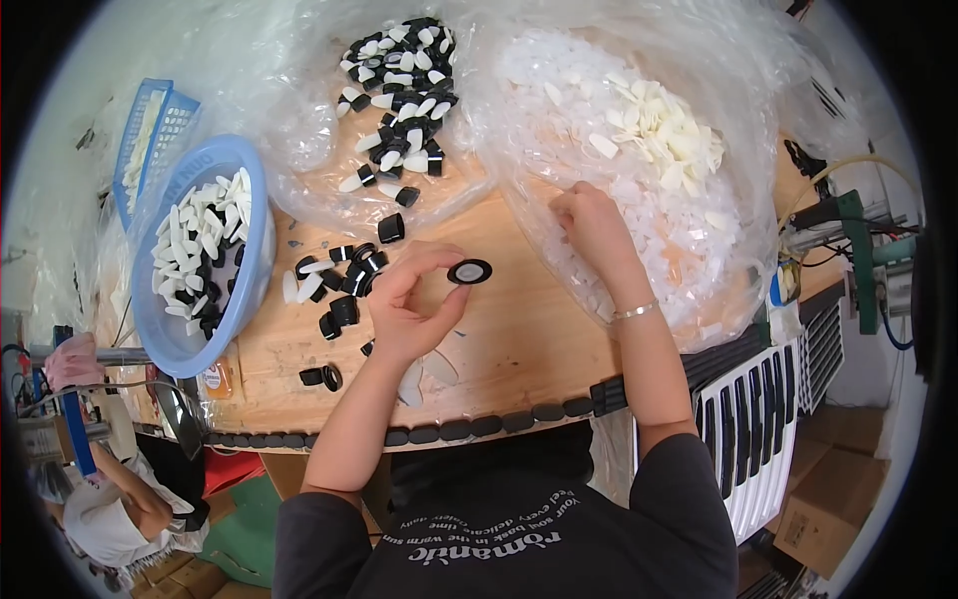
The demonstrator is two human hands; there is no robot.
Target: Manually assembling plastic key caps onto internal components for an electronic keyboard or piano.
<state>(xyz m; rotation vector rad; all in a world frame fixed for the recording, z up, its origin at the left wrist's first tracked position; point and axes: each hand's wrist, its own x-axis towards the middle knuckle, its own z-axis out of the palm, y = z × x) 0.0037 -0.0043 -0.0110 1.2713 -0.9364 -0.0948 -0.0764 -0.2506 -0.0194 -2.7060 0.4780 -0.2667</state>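
Note:
Between thumb and forefinger my left hand [407,299] pinches a black round cap [470,272] with a pale disc inside its rim. My right hand [591,225] is closed at the near left edge of a clear plastic bag [544,235]; whatever its fingertips hold, if anything, is hidden. Inside that bag lie many thin translucent white pieces [639,215] and a heap of cream oval pieces [679,140]. Loose black caps [344,311] are scattered beside my left hand, a few with white oval tongues. Beneath my left wrist lie flat pale pieces [439,367].
A blue basin [261,270] at the left holds white-tongued black parts, with a blue basket [180,112] behind it. More such parts [404,100] are piled on plastic at the back. Dark padding [454,430] lines the table's front edge. Another person [120,504] is at lower left.

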